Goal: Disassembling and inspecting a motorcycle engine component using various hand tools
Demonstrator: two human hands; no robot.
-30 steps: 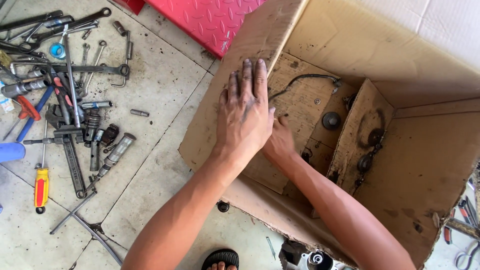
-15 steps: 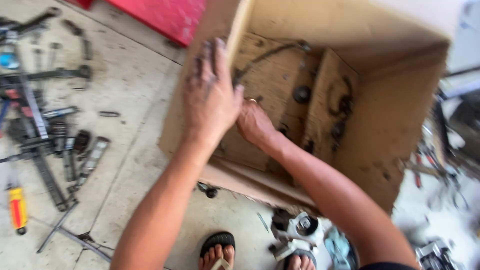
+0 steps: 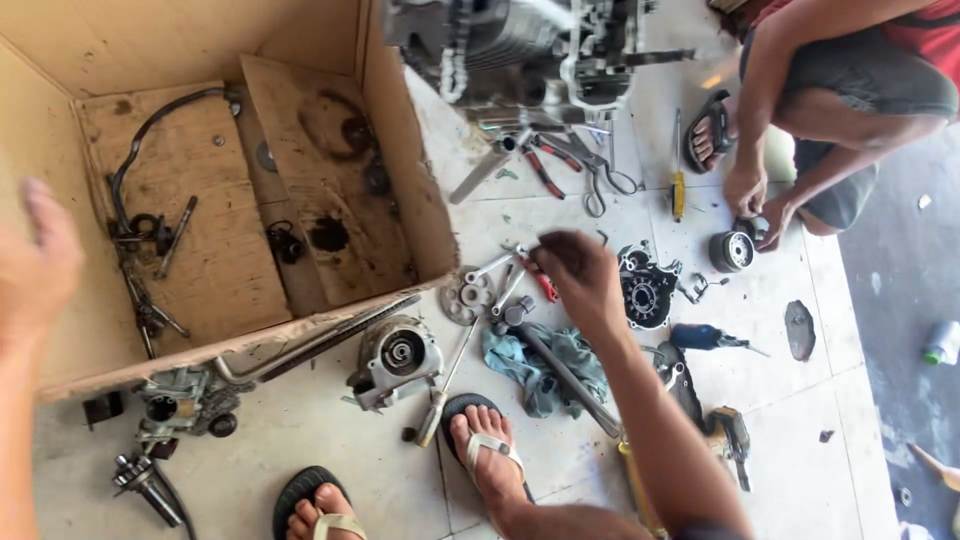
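Observation:
My right hand (image 3: pixel 580 280) reaches out over a cluster of wrenches (image 3: pixel 500 275) and red-handled pliers (image 3: pixel 545 287) on the tiled floor, fingers bent down onto them; whether it grips one is unclear. My left hand (image 3: pixel 35 270) is blurred at the left edge, raised over the open cardboard box (image 3: pixel 400 150), fingers apart and holding nothing. Inside the box lie a black curved hose (image 3: pixel 150 130) and some small oily metal parts (image 3: pixel 150 310).
An engine block (image 3: pixel 520 50) stands at the top. Around my sandalled feet (image 3: pixel 490 440) lie a grey engine cover (image 3: pixel 400 355), a rag (image 3: pixel 540 365), a long bar (image 3: pixel 570 380) and a black casing (image 3: pixel 645 290). Another person squats at the top right, hands on a round part (image 3: pixel 733 250).
The view has swung right, away from the box. Both hands have left the box flap: the right one moved out to the tools on the floor, the left one lifted aside.

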